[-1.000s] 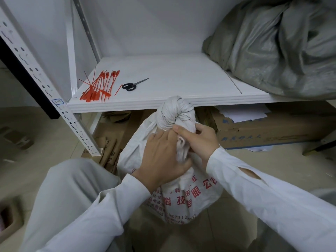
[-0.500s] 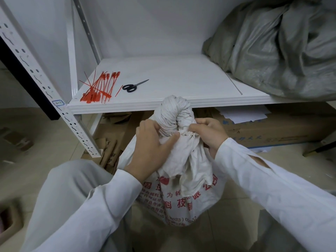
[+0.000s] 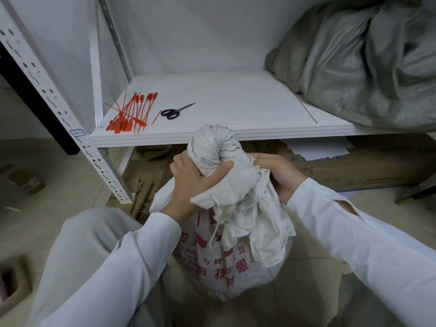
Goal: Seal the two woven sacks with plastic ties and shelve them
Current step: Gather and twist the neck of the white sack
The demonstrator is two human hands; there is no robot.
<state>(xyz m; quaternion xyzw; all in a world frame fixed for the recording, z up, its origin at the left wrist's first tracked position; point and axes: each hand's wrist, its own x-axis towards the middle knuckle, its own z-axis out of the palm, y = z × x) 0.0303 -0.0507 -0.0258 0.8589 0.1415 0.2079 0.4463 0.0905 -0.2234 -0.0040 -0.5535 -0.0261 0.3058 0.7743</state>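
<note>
Shelf: white board [image 3: 236,135] in front of me, with the red plastic ties [image 3: 128,116] in a loose bundle at its left front corner, black scissors [image 3: 173,112] just beside them, and a grey sack [image 3: 365,67] filling its right end.
White sack: the white sack [image 3: 236,267] stands on the floor between my knees, below the shelf edge. Its neck [image 3: 210,149] is twisted into a thick roll, and I see no tie on it.
Left hand: my left hand [image 3: 188,182] has fingers and thumb curled tight round the base of the roll.
Right hand: my right hand [image 3: 280,173] grips the cloth on the other side, its fingertips hidden by folds.
Risk, unwinding: if I free one hand for a tie, I think the stiff cloth may spring open.
Risk, loose flap: a tie closed over the hanging flap could sit slack.
Risk, tipping: held by one hand only, the sack may lean over.
Floor: pale tiles [image 3: 59,173], and a cardboard box [image 3: 365,168] under the shelf.
Room: white wall behind, perforated upright [image 3: 47,95] at the left.
</note>
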